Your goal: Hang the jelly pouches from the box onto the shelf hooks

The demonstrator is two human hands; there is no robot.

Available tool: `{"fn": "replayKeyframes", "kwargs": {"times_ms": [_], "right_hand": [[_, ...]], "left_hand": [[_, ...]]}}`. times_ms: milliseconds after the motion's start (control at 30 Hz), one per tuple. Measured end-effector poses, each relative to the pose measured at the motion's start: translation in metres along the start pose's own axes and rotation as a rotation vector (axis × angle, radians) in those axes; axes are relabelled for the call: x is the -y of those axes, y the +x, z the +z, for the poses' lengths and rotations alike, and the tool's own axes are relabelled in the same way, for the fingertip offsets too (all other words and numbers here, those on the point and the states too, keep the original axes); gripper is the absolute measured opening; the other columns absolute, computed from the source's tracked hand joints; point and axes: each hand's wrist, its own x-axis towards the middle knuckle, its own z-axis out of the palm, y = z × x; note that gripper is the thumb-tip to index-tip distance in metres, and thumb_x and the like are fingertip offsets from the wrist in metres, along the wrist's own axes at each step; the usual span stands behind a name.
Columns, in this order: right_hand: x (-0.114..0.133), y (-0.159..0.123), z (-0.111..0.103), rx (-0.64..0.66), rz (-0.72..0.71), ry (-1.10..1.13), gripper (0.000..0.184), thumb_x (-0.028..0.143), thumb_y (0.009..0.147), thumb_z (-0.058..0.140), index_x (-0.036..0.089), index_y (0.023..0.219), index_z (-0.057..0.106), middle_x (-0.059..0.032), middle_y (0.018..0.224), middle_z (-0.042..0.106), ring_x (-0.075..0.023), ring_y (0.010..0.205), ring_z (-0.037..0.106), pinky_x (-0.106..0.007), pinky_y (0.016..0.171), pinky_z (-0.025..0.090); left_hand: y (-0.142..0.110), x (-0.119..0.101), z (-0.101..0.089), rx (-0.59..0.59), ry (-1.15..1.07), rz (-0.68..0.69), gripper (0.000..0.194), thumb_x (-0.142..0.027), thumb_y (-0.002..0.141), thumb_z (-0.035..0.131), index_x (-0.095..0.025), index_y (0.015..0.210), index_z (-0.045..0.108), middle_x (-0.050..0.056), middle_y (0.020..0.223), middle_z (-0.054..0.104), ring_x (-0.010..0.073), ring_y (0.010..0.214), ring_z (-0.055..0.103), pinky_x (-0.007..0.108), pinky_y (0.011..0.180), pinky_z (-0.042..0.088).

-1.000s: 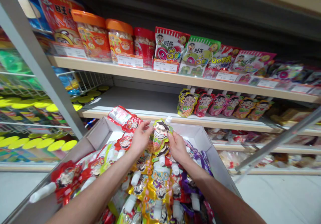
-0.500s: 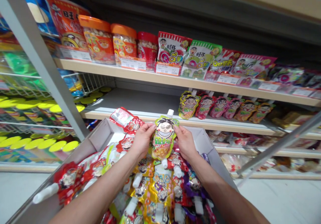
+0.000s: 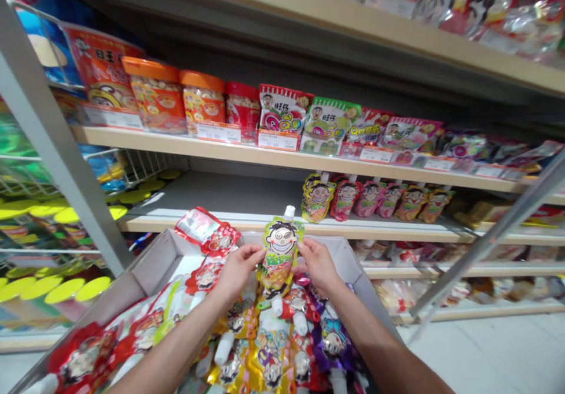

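Observation:
Between my two hands, a yellow-green spouted jelly pouch (image 3: 281,253) stands upright, its white cap at the top and a cartoon face towards me. My left hand (image 3: 241,269) pinches its left edge with thumb and finger. On the right edge, my right hand (image 3: 318,261) grips it the same way. Below is an open grey-white box (image 3: 353,264) full of red, gold and purple spouted pouches, such as a gold pouch (image 3: 271,353) and a purple pouch (image 3: 333,341). A red pouch (image 3: 207,230) lies over the box's far left rim.
Behind the box runs a shelf (image 3: 247,197) with a row of standing pouches (image 3: 348,199) on its right. Above are snack jars (image 3: 159,94) and candy bags (image 3: 331,123). Metal posts (image 3: 66,129) slant at the left and right (image 3: 489,229). Yellow-lidded cans (image 3: 66,291) stand at left.
My view has tilted up and shifted right, so more of the upper shelf shows. The pouch stays upright between both hands, with little visible change in grip.

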Motion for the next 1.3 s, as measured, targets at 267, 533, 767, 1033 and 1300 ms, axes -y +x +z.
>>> {"fn": "replayKeyframes", "kwargs": {"times_ms": [267,533,767,1033,1300], "right_hand": [[0.008,0.004,-0.007,-0.018,-0.039,0.044,0.022,0.037,0.067,0.046,0.016,0.072,0.05,-0.0003,0.069,0.053,-0.0107,0.06,0.052,-0.02,0.041,0.047],[0.027,0.025,-0.042,-0.238,-0.209,-0.036,0.02,0.037,0.068,0.044,0.017,0.069,0.045,0.0004,0.066,0.049,-0.0107,0.058,0.048,-0.021,0.04,0.047],[0.025,0.057,-0.068,-0.323,-0.301,-0.156,0.023,0.04,0.068,0.041,0.017,0.069,0.043,0.0026,0.063,0.045,-0.0082,0.051,0.044,-0.021,0.039,0.046],[0.024,0.09,-0.082,-0.448,-0.257,-0.214,0.019,0.037,0.067,0.037,0.019,0.062,0.039,0.0049,0.053,0.038,-0.0084,0.047,0.04,-0.02,0.037,0.043],[0.016,0.121,-0.089,-0.502,-0.262,-0.307,0.018,0.034,0.068,0.034,0.018,0.064,0.043,0.0048,0.052,0.041,-0.0071,0.04,0.041,-0.018,0.032,0.038]], "left_hand": [[0.006,-0.002,0.012,-0.035,0.116,0.035,0.018,-0.033,0.059,0.055,-0.015,0.061,0.053,-0.001,0.06,0.055,0.0113,0.056,0.05,0.021,0.052,0.04],[0.044,-0.011,0.068,-0.015,0.085,0.147,0.01,-0.024,0.06,0.051,-0.015,0.057,0.05,-0.003,0.054,0.05,0.0096,0.052,0.048,0.021,0.051,0.041],[0.08,-0.003,0.106,-0.168,0.171,0.151,0.005,-0.018,0.062,0.046,-0.016,0.058,0.049,-0.003,0.052,0.049,0.0085,0.047,0.047,0.02,0.049,0.039],[0.115,0.006,0.131,-0.295,0.332,0.16,0.007,-0.016,0.063,0.045,-0.017,0.059,0.05,-0.001,0.057,0.054,0.0101,0.053,0.05,0.022,0.055,0.039],[0.136,0.004,0.139,-0.351,0.377,0.057,0.007,-0.017,0.062,0.046,-0.017,0.059,0.052,0.002,0.057,0.057,0.0127,0.055,0.053,0.024,0.057,0.039]]}}
